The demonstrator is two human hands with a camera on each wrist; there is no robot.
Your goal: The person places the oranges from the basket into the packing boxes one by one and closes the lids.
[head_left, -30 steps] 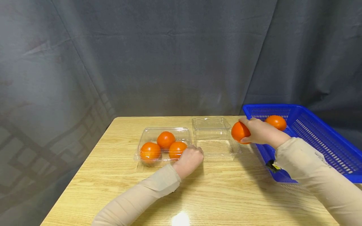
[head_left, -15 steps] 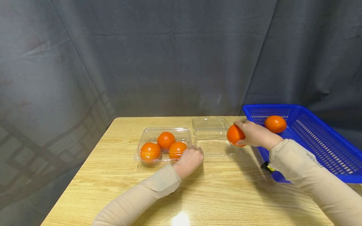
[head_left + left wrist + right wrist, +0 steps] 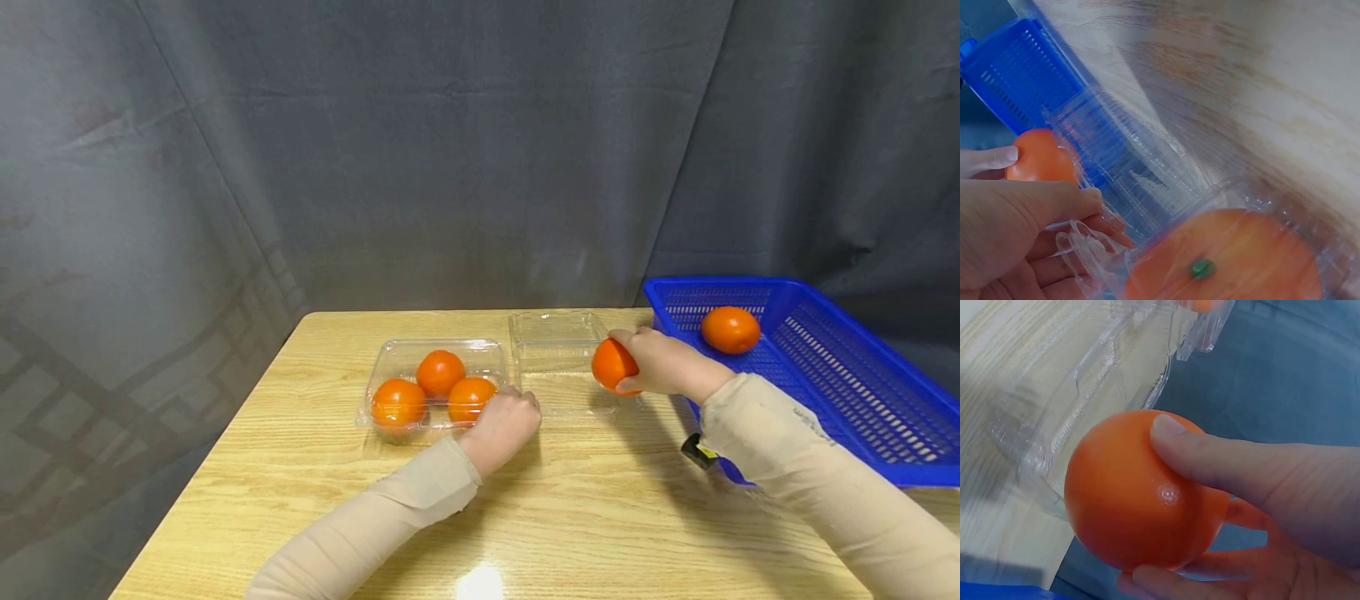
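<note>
In the head view my right hand [image 3: 663, 364] holds an orange [image 3: 614, 367] at the right side of an empty clear plastic container [image 3: 566, 392]. The right wrist view shows the thumb on top of this orange [image 3: 1141, 494], with fingers beneath it. My left hand [image 3: 504, 427] is between the two containers at their near side. In the left wrist view its thumb and fingers [image 3: 1088, 203] pinch the edge of the clear container [image 3: 1138, 169]. Left of that hand, a second clear container [image 3: 375, 367] holds three oranges, one of them [image 3: 440, 372] at the back.
A blue plastic basket [image 3: 847, 333] stands on the right, with one orange [image 3: 730, 330] inside. All of this is on a wooden table [image 3: 585, 517]. A grey curtain [image 3: 465, 167] hangs behind the table.
My right hand has carried its orange left and slightly down, from beside the basket to the empty container's right side. The left hand has stayed in place.
</note>
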